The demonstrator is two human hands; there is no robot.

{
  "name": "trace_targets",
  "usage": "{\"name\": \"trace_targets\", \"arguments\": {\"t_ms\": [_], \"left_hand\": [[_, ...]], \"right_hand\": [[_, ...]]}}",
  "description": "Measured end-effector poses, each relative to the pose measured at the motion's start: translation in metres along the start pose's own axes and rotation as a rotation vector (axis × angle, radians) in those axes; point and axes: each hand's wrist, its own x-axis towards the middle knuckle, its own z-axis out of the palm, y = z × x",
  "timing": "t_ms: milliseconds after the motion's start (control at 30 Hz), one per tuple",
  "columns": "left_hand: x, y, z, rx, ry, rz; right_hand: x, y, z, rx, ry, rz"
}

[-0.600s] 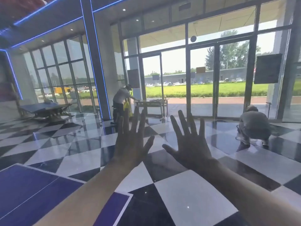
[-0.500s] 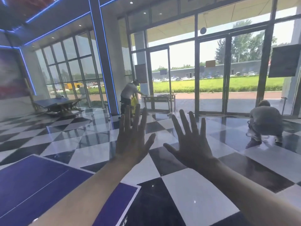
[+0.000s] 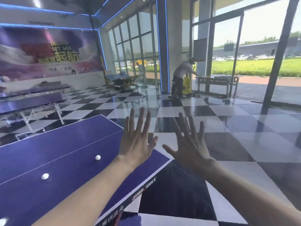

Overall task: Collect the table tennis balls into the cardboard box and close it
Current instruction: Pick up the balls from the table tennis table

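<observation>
Two white table tennis balls lie on the purple table tennis table (image 3: 65, 144): one ball (image 3: 97, 157) just left of my left forearm, another ball (image 3: 45, 176) further left and nearer to me. My left hand (image 3: 136, 141) is raised over the table's far right corner, fingers spread, holding nothing. My right hand (image 3: 190, 144) is raised beside it over the floor, past the table edge, also spread and empty. No cardboard box is in view.
The floor (image 3: 244, 144) is glossy black and white tile. More table tennis tables (image 3: 31, 101) stand at the left. A person (image 3: 180, 79) bends by a long table (image 3: 216, 80) near the glass doors, next to a pillar (image 3: 164, 46).
The view has swung left and down, bringing the purple table and two balls into sight. The crouching person at the right has left the frame. Both hands stay raised and spread.
</observation>
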Motion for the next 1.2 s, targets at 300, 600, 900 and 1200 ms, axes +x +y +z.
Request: {"name": "trace_targets", "arguments": {"t_ms": [300,600,900,1200], "left_hand": [[-0.112,-0.002,-0.06,0.203,-0.16,-0.26],[-0.242,-0.041,-0.131,0.336,-0.238,-0.492],[-0.358,-0.123,-0.18,0.443,-0.326,-0.631],[-0.407,-0.204,-0.161,0.394,-0.393,-0.567]], "right_hand": [[-0.05,-0.049,0.005,0.147,-0.022,-0.246],[-0.097,-0.172,-0.015,0.259,-0.068,-0.508],[-0.143,-0.309,-0.027,0.371,-0.075,-0.649],[-0.161,-0.398,-0.009,0.425,-0.169,-0.545]]}}
